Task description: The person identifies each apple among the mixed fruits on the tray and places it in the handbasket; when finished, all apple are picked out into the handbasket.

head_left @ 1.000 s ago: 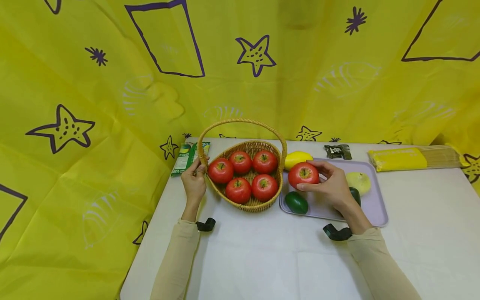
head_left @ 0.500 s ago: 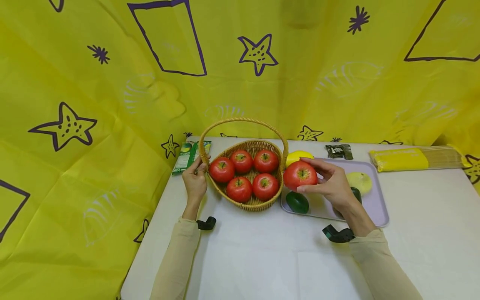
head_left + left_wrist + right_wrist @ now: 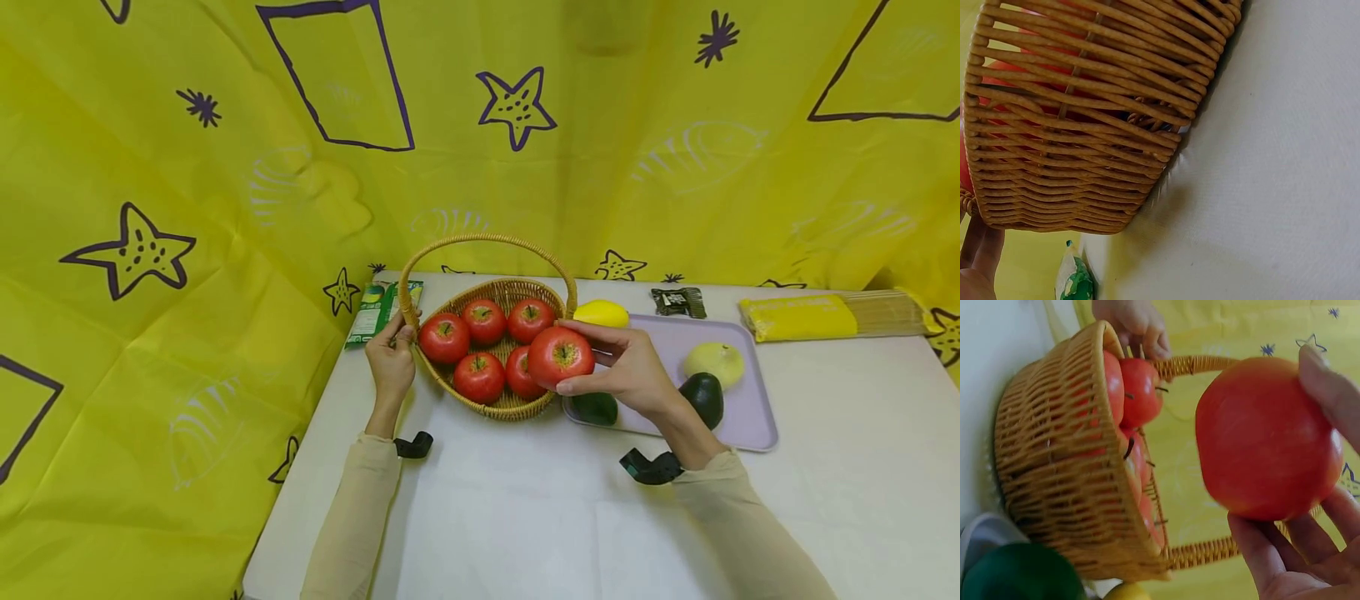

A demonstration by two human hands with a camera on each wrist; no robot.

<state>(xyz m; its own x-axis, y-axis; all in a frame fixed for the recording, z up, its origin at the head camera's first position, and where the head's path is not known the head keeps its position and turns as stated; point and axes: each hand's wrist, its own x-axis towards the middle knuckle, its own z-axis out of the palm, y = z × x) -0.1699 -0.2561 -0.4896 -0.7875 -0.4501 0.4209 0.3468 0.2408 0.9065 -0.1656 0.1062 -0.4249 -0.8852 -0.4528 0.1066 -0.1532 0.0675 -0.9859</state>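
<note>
A wicker basket with a tall arched handle stands on the table and holds several red apples. My left hand grips the base of the handle at the basket's left side, fingers and thumb curled round it. Between the thumb and fingers of my right hand is another red apple, held over the right part of the basket and overlapping one apple inside. The right wrist view shows this held apple raised clear of the basket rim.
Right of the basket lies a lilac tray with a dark green avocado, a pale round fruit and another green fruit. A lemon, a dark packet, a noodle pack and a green bag lie behind or beside.
My right hand has carried its apple leftward from above the tray to over the basket's right edge. The left hand keeps its grip on the handle.
</note>
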